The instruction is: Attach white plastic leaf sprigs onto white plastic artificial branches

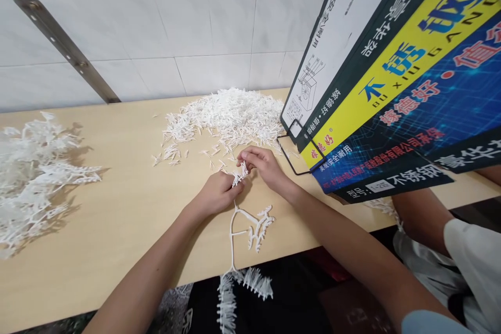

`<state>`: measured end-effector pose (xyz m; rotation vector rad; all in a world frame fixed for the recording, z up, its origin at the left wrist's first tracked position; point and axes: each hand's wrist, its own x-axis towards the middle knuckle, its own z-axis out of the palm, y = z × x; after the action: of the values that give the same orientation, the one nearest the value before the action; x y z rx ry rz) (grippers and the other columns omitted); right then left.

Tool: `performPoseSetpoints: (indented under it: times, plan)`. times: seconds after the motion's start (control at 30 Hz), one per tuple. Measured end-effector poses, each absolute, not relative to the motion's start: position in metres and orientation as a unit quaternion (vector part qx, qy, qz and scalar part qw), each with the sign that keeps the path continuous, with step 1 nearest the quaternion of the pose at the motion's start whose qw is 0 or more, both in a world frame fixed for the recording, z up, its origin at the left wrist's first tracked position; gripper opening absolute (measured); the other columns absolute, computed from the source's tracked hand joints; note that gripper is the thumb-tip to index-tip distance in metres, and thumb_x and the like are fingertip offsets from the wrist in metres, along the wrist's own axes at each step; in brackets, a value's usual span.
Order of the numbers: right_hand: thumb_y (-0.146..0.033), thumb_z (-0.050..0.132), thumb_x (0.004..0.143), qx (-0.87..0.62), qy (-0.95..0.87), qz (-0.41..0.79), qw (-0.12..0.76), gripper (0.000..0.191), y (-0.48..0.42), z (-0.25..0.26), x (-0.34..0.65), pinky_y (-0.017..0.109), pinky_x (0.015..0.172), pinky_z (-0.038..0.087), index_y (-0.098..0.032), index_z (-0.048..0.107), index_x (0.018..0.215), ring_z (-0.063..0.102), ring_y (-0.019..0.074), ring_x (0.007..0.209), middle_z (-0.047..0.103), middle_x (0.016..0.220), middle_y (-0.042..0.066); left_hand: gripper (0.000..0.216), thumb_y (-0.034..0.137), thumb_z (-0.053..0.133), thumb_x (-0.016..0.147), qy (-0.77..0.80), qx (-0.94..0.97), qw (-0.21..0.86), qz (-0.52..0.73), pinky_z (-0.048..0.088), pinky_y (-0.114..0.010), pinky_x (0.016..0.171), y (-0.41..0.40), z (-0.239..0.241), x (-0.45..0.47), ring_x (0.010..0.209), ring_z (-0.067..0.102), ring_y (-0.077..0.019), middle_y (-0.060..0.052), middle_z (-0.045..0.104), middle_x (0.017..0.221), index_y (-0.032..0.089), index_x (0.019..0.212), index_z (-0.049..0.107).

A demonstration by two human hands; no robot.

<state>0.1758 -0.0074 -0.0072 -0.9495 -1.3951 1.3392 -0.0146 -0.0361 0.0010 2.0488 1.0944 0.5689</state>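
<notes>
My left hand is closed round a white branched plastic sprue. The sprue's bare stem hangs down over the table edge, where two bristly rows of white pins dangle. Between my hands is a cluster of short white pins. The fingers of my right hand are bent and pinched at the right side of this cluster, touching it. Just beyond my hands, a heap of loose white pins lies on the table, with several stray ones in front.
On the left of the tabletop lies a big tangle of white sprues. A large printed carton leans over the right side, beside a black wire stand. Behind it show another person's arm and more white pieces. A tiled wall closes the back.
</notes>
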Motion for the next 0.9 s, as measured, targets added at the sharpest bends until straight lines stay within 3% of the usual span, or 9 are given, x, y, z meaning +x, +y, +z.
performPoseSetpoints:
  times: [0.13, 0.27, 0.43, 0.73, 0.9]
  plan:
    - [-0.062, 0.054, 0.096, -0.334, -0.621, 0.576, 0.415, 0.05, -0.006, -0.005, 0.185, 0.029, 0.071, 0.051, -0.017, 0.075, 0.091, 0.064, 0.0178, 0.075, 0.073, 0.087, 0.006, 0.039, 0.04, 0.048, 0.097, 0.423, 0.782, 0.39, 0.238, 0.031, -0.031, 0.063, -0.036, 0.002, -0.015, 0.06, 0.042, -0.0161, 0.001, 0.046, 0.06, 0.021, 0.064, 0.045]
    - [-0.057, 0.076, 0.086, -0.327, -0.714, 0.491, 0.377, 0.039, -0.015, 0.001, 0.18, 0.028, 0.073, 0.05, -0.018, 0.073, 0.079, 0.063, 0.0184, 0.08, 0.07, 0.087, 0.003, 0.034, 0.034, 0.05, 0.092, 0.411, 0.776, 0.425, 0.218, 0.032, -0.03, 0.061, -0.034, 0.005, -0.018, 0.06, 0.042, -0.0153, 0.001, 0.046, 0.058, 0.02, 0.062, 0.048]
    - [-0.059, 0.073, 0.089, -0.381, -0.647, 0.495, 0.438, 0.047, -0.016, -0.007, 0.172, 0.027, 0.059, 0.048, -0.019, 0.063, 0.065, 0.058, 0.0155, 0.063, 0.059, 0.065, 0.0, 0.038, 0.036, 0.052, 0.092, 0.414, 0.714, 0.515, 0.23, 0.03, -0.031, 0.058, -0.031, 0.007, -0.014, 0.056, 0.039, -0.0138, 0.002, 0.043, 0.055, 0.02, 0.058, 0.048]
    - [-0.059, 0.073, 0.088, -0.43, -0.489, 0.552, 0.521, 0.042, -0.013, -0.024, 0.17, 0.028, 0.045, 0.054, -0.02, 0.061, 0.076, 0.062, 0.0165, 0.045, 0.061, 0.055, -0.002, 0.042, 0.039, 0.056, 0.092, 0.383, 0.669, 0.587, 0.248, 0.024, -0.032, 0.056, -0.015, 0.006, -0.006, 0.054, 0.031, -0.0118, 0.003, 0.036, 0.057, 0.021, 0.058, 0.04]
    - [-0.055, 0.069, 0.089, -0.47, -0.343, 0.505, 0.638, 0.039, 0.011, -0.02, 0.181, 0.026, 0.042, 0.053, -0.022, 0.053, 0.074, 0.059, 0.0131, 0.043, 0.057, 0.057, -0.004, 0.039, 0.042, 0.06, 0.09, 0.373, 0.682, 0.611, 0.153, 0.023, -0.032, 0.052, -0.027, 0.009, -0.019, 0.049, 0.032, -0.0113, 0.004, 0.036, 0.052, 0.02, 0.059, 0.05]
